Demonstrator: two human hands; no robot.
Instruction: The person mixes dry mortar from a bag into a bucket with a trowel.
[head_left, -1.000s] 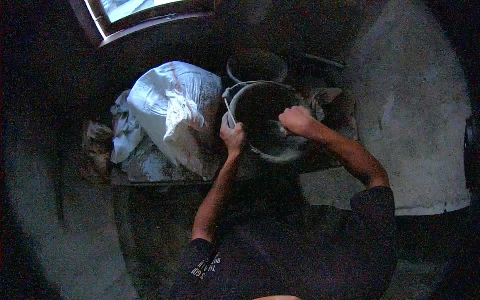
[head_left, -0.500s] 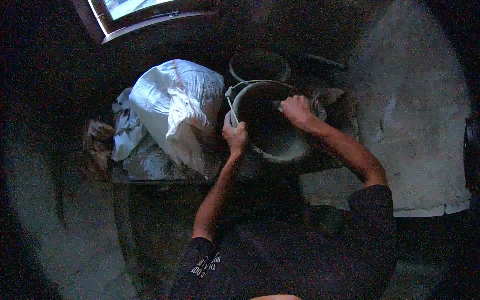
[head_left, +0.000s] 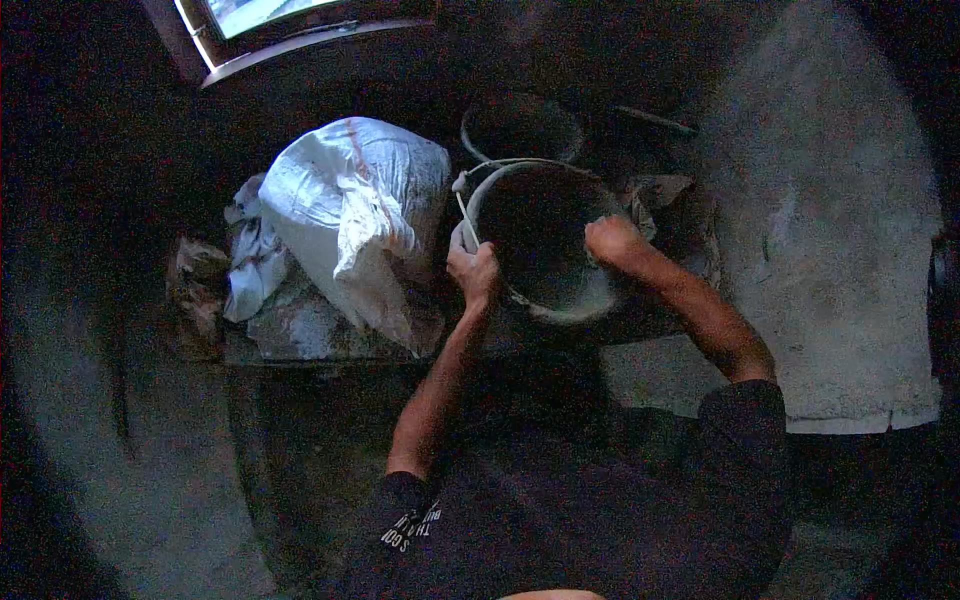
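Note:
A dark bucket [head_left: 565, 315] with a pale, dusty rim stands in front of me, its inside too dark to make out. My left hand [head_left: 474, 270] is closed on the left side of the bucket, gripping its rim together with the wire handle [head_left: 463, 205]. Over the right part of the opening, my right hand [head_left: 615, 243] is closed in a fist. Whatever it holds, if anything, is hidden. A full white sack [head_left: 355, 180] with a gathered, crumpled mouth sits just left of the bucket.
Behind the first bucket stands a second bucket [head_left: 522, 130]. Crumpled bags [head_left: 258, 260] lie left of the sack, and a crumpled wrapper [head_left: 660, 190] is at the bucket's right. A pale concrete slab [head_left: 830, 260] rises at the right. A window [head_left: 270, 15] is at upper left.
My right hand has moved right and slightly toward me, over the right side of the bucket. The left hand keeps its hold on the rim.

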